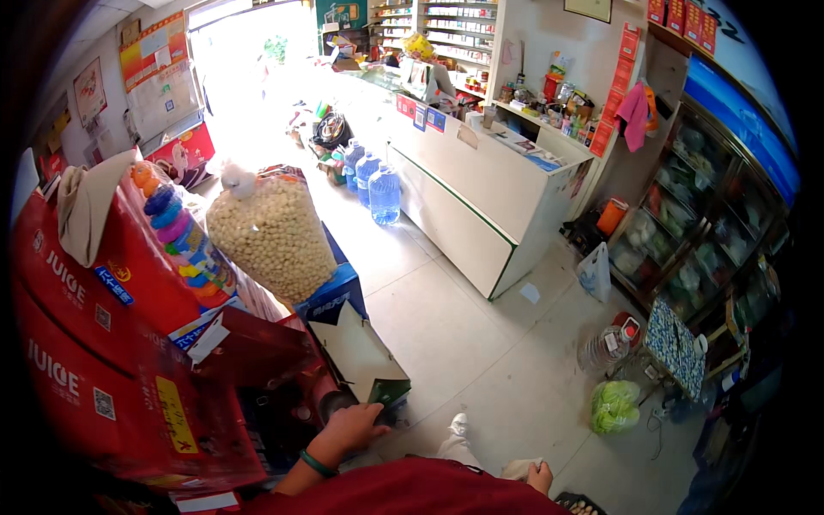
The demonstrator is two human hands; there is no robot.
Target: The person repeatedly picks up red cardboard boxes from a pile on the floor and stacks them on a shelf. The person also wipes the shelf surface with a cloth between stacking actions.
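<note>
My left hand [348, 427], with a green bangle at its wrist, reaches over the edge of an opened red carton [309, 348]. Its fingers stretch to the right, apart from one another as far as they show. Close by are a dark rounded object [335, 402] and a dark green flap [390, 392]; whether the hand touches them is unclear. Low in the view, my right hand [539, 477] is closed, thumb up, on a piece of beige cloth [518, 468]. My red top hides part of that forearm.
Red juice cartons [64, 343] are stacked at left, with a beige cloth over one. A clear bag of round pale pieces [270, 232] rests on a blue box [330, 292]. Ahead stand a white counter [463, 215] and blue jugs [384, 193]. Right: a patterned stool [676, 343], bagged greens [615, 405], a glass-door fridge [687, 206].
</note>
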